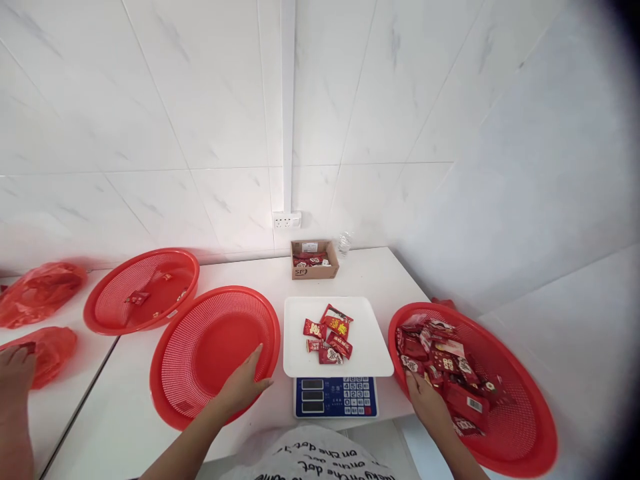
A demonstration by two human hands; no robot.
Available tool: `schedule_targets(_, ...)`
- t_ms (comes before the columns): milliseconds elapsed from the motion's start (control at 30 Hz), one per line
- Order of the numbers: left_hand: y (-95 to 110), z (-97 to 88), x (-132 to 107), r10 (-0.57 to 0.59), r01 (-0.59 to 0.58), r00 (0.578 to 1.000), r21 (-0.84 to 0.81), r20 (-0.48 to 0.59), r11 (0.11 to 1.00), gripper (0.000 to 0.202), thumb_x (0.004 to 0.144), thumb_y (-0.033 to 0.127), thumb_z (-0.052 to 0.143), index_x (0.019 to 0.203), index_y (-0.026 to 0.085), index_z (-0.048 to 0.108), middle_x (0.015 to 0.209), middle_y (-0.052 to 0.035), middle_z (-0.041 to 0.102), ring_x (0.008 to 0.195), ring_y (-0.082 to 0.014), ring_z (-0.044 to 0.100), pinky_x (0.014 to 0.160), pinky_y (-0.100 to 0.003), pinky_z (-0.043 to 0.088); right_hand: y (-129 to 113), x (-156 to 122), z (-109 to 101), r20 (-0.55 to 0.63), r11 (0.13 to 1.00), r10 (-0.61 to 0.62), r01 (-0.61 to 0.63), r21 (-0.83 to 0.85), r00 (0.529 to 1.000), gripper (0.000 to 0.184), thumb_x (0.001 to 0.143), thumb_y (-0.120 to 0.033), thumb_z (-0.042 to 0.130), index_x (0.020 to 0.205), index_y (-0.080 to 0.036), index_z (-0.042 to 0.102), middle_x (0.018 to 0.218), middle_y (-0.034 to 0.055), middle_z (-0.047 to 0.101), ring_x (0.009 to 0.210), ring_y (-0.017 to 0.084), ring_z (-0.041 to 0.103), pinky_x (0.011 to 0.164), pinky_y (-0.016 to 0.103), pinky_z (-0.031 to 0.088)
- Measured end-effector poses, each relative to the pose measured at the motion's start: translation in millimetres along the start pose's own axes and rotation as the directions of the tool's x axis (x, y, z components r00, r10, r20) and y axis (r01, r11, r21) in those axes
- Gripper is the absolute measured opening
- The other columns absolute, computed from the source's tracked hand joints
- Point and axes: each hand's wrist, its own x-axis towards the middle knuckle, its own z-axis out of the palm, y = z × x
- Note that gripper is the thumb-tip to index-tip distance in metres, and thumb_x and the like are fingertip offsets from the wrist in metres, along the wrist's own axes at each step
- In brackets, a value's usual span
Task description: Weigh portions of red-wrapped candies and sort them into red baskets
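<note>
My left hand (245, 385) rests flat on the near rim of an empty red mesh basket (200, 373), fingers stretched out. My right hand (429, 403) reaches into the red basket (525, 440) on the right, among several red candy packets (450, 363); its fingertips are hidden in the pile. Between the baskets stands a blue scale (334, 397) with a white tray (373, 337) holding several red packets (329, 335).
A second red basket (107, 313) with a few packets sits at the back left. A small cardboard box (314, 260) of packets stands by the wall under a socket (287, 219). Red plastic bags (40, 290) lie far left, where another person's hand (15, 373) rests.
</note>
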Motion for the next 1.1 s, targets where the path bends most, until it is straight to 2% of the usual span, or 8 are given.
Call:
schedule_targets(233,22,5.0,-8,-0.031,0.005,0.994,0.246,0.101,0.969,0.082,0.075,0.007,0.040,0.150,0.017,0.008,0.135,-0.0151,0.052,0.103,-0.0235,0.060,0.083,-0.032,0.046,-6,-4,-4,0.091,0.993,0.048,-0.057,0.107,0.995,0.045,0.086,-0.039,0.026,0.094,-0.016,0.064,0.113,0.0187,0.066,0.098,0.027,0.064,0.083,0.036,0.049)
schedule_targets(333,37,-7.5,-13,-0.023,0.024,1.000,0.364,-0.007,0.931,0.075,0.076,0.002,0.031,0.149,0.015,0.015,0.129,-0.0161,0.056,0.093,-0.0204,0.063,0.080,-0.030,0.045,-4,-4,-2,0.071,0.991,0.037,-0.046,0.126,0.997,0.045,0.086,-0.041,0.026,0.091,-0.017,0.064,0.109,0.0182,0.067,0.096,0.027,0.064,0.081,0.036,0.049)
schedule_targets(500,57,-55.4,-9,0.119,0.006,0.958,0.430,-0.263,0.903,0.064,0.085,0.011,0.026,0.148,0.023,0.017,0.105,-0.0088,0.066,0.071,-0.0171,0.061,0.059,-0.026,0.042,-1,-2,0,0.070,0.989,0.038,-0.048,0.142,0.997,0.046,0.087,-0.040,0.027,0.091,-0.016,0.066,0.107,0.0188,0.068,0.098,0.028,0.064,0.082,0.037,0.047)
schedule_targets(600,56,-69.2,5,0.158,-0.002,0.937,0.448,-0.311,0.894,0.060,0.087,0.015,0.025,0.147,0.024,0.022,0.094,-0.0065,0.067,0.064,-0.0171,0.059,0.053,-0.026,0.040,-1,-2,-1,0.097,0.987,0.051,-0.065,0.146,0.994,0.047,0.087,-0.041,0.027,0.095,-0.016,0.065,0.109,0.0188,0.067,0.097,0.029,0.064,0.081,0.038,0.047)
schedule_targets(767,29,-56.6,34,0.105,0.026,0.969,0.518,-0.223,0.855,0.072,0.079,0.003,0.026,0.147,0.026,0.022,0.128,-0.0107,0.057,0.083,-0.0210,0.064,0.056,-0.027,0.044,-2,-4,-3,0.064,0.984,0.012,-0.023,0.176,0.998,0.046,0.085,-0.043,0.030,0.094,-0.016,0.066,0.109,0.0179,0.067,0.097,0.028,0.063,0.081,0.036,0.046)
schedule_targets(900,1,-44.7,47,0.014,0.063,0.989,0.517,-0.145,0.854,0.062,0.085,0.013,0.030,0.146,0.023,0.026,0.134,-0.0127,0.053,0.107,-0.0277,0.060,0.073,-0.036,0.051,-6,-6,-8,0.072,0.985,0.019,-0.031,0.172,0.997,0.045,0.085,-0.043,0.029,0.090,-0.018,0.066,0.105,0.0157,0.069,0.092,0.025,0.064,0.079,0.033,0.045)
schedule_targets(1000,0,-33.0,53,0.099,0.020,0.972,0.494,-0.214,0.869,0.057,0.088,0.030,0.038,0.143,0.017,0.032,0.141,-0.0152,0.045,0.128,-0.0312,0.044,0.094,-0.045,0.044,-10,-8,-12,0.106,0.987,0.067,-0.082,0.141,0.992,0.046,0.085,-0.044,0.027,0.091,-0.019,0.065,0.103,0.0147,0.069,0.089,0.025,0.064,0.076,0.033,0.045)
schedule_targets(1100,27,-6.2,61,0.301,-0.134,0.902,0.460,-0.311,0.878,0.053,0.090,0.040,0.037,0.138,0.017,0.040,0.143,-0.0126,0.044,0.137,-0.0277,0.030,0.109,-0.045,0.029,-11,-9,-14,0.115,0.988,0.061,-0.077,0.132,0.991,0.046,0.086,-0.043,0.026,0.092,-0.019,0.065,0.105,0.0148,0.069,0.093,0.025,0.063,0.076,0.033,0.044)
